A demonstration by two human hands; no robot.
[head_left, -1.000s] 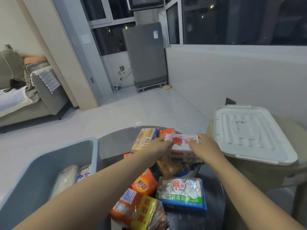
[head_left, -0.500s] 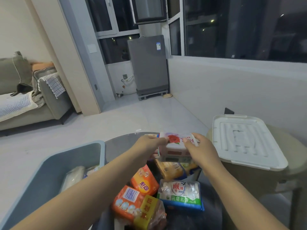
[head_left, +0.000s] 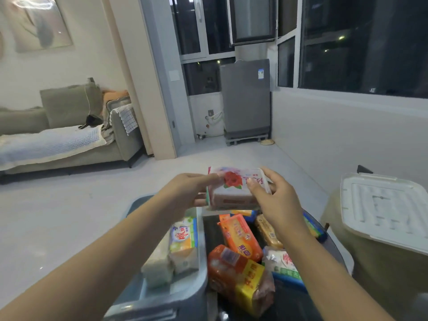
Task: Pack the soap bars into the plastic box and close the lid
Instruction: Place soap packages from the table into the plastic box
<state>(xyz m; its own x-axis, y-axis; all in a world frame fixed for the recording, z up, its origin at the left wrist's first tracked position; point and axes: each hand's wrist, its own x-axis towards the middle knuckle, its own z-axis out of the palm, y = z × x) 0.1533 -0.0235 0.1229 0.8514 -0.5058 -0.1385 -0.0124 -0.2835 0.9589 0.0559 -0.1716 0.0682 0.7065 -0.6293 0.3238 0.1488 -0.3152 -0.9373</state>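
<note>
A: In the head view, what are the hands doing?

B: Both hold one pack of soap bars [head_left: 236, 189], white with a red rose on the wrapper, up in the air. The left hand [head_left: 185, 191] pinches its left end, fingers curled round it. The right hand [head_left: 275, 200] grips the right end, thumb on the front face.

A: And where is that pack relative to the box?

B: It hangs above the far end of the grey plastic box [head_left: 196, 290], near the edge the box shares with the dark round table [head_left: 333, 249]. Inside the box lie a few packs already, one with a green and yellow wrapper [head_left: 184, 235].

A: The rest of the soap?

B: On the table, just right of the box: an orange pack [head_left: 239, 237], an orange-and-yellow bundle [head_left: 240, 276] and a white-and-blue one [head_left: 284, 265], crowded together.

A: The lid?

B: The white lid [head_left: 384, 207] lies off the box, on a beige stool [head_left: 379, 274] at the right.
</note>
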